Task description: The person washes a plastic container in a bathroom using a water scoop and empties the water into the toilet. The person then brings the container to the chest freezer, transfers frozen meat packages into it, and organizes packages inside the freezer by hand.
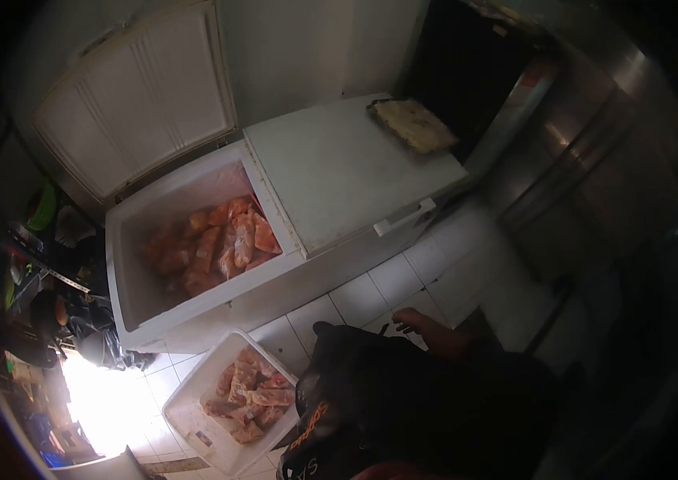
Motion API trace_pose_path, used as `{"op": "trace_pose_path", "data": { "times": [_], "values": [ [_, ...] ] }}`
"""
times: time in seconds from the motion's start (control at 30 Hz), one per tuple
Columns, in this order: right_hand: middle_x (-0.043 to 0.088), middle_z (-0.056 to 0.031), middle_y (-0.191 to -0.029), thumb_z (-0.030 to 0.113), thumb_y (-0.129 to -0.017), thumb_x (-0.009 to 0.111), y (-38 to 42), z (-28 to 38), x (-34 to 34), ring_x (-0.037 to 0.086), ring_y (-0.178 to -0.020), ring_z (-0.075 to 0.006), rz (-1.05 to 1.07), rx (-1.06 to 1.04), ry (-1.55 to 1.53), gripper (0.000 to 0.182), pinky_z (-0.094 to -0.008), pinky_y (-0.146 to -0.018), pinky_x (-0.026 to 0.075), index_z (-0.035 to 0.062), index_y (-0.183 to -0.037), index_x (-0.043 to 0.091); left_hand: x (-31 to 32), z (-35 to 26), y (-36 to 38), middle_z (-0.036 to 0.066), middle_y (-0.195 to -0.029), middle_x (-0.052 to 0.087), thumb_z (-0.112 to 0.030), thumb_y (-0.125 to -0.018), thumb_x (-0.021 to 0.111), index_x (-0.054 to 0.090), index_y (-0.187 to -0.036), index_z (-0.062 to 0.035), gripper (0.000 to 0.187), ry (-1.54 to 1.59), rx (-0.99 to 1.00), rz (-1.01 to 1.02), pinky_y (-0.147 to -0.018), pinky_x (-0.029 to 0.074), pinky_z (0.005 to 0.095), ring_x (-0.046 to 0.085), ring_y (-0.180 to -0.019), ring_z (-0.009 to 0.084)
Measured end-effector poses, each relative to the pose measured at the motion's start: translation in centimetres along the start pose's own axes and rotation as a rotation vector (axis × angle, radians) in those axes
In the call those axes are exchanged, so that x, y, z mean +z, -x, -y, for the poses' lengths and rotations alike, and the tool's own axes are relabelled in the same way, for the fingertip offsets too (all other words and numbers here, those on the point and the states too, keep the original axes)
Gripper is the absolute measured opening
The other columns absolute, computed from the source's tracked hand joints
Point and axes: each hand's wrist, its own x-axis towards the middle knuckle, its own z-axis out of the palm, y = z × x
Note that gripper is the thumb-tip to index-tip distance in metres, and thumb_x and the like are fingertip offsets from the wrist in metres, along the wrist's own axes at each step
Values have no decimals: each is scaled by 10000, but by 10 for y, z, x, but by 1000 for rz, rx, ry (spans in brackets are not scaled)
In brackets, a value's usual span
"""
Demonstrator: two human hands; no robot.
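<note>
My right hand (425, 329) is over the white tiled floor beside my dark clothing (411, 392). Its fingers are partly extended and loosely bent, with nothing visible in them. Only a blurred sliver of my left hand or forearm (391, 470) shows at the bottom edge, its fingers out of sight. On the floor left of my clothing is a white plastic tub (187, 408) containing several bagged pieces of pinkish, meat-like food (251, 396). Behind it, the left compartment of a white chest freezer (135, 308) holds several more wrapped packages (223, 244).
The freezer's left lid (139, 96) is raised against the wall; its right lid (315, 176) is down, with a flat yellowish package (415, 124) on top. A metallic cabinet (595, 160) stands at right. Black plastic bags (103, 340) and cluttered shelves are at left, near a bright opening (99, 400).
</note>
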Motion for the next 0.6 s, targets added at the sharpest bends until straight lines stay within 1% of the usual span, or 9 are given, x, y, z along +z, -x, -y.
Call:
{"op": "trace_pose_path", "data": {
  "times": [0.03, 0.1, 0.17, 0.3, 0.37, 0.43, 0.5, 0.53, 0.6],
  "values": [
    [543, -180, -1233, 276, -838, 622, -8, 7, -5, 603, -1048, -378, 6, -41, -17, 469, -505, -880, 475, 32, -1229, 530, 10, -30, -13, 180, -1012, 666, -362, -923, 466, 607, -1142, -33, 420, -1, 36, 17, -852, 478, 422, 630, -946, 308],
    [562, -157, -1196, 283, -830, 635, -36, 13, -20, 623, -1002, -370, -18, -18, 11, 437, -507, -814, 495, 31, -1179, 560, 35, -86, -38, 184, -1016, 665, -357, -919, 472, 609, -1139, -32, 416, -6, 102, 52, -853, 478, 426, 629, -950, 314],
    [591, -138, -1194, 303, -820, 657, -81, 7, -38, 649, -878, -338, -43, 13, -27, 453, -480, -706, 497, 81, -1206, 574, 57, -136, -49, 189, -1019, 663, -352, -914, 478, 611, -1135, -30, 413, -24, 139, 80, -854, 478, 429, 628, -955, 320],
    [598, -124, -1173, 298, -825, 658, -116, 17, -84, 658, -871, -343, -42, 44, -129, 443, -492, -715, 503, 80, -1202, 575, 98, -212, -65, 197, -1026, 660, -343, -905, 490, 616, -1127, -26, 406, -89, 137, 106, -856, 478, 435, 626, -965, 332],
    [607, -123, -1159, 291, -832, 652, -115, 22, -117, 669, -839, -332, -53, 3, -161, 421, -486, -696, 514, 79, -1188, 580, 114, -233, -74, 202, -1030, 659, -338, -901, 496, 618, -1123, -24, 403, -117, 116, 101, -857, 478, 439, 625, -969, 338],
    [617, -124, -1140, 283, -830, 653, -132, 27, -162, 675, -791, -315, -151, 53, -178, 404, -470, -656, 520, 81, -1174, 587, 127, -254, -86, 206, -1033, 658, -333, -897, 502, 620, -1119, -22, 400, -137, 95, 82, -858, 478, 442, 624, -974, 344],
    [628, -123, -1081, 268, -833, 644, -134, 29, -194, 671, -748, -302, -255, 133, -140, 363, -454, -616, 520, 83, -1141, 596, 131, -258, -93, 211, -1036, 656, -328, -892, 508, 622, -1115, -20, 397, -133, 75, 55, -859, 478, 445, 623, -979, 350],
    [628, -123, -1081, 268, -833, 644, -143, 27, -207, 671, -748, -302, -245, 135, -115, 363, -454, -616, 520, 83, -1141, 596, 132, -257, -96, 213, -1038, 655, -326, -890, 511, 623, -1113, -19, 395, -129, 68, 36, -860, 478, 447, 623, -981, 353],
    [630, -117, -1024, 250, -838, 626, -157, 25, -236, 660, -726, -308, -349, 249, -79, 320, -462, -603, 511, 82, -1109, 597, 132, -243, -92, 217, -1042, 654, -321, -886, 517, 625, -1109, -17, 392, -102, 46, -3, -861, 478, 450, 622, -986, 359]
  ]
}}
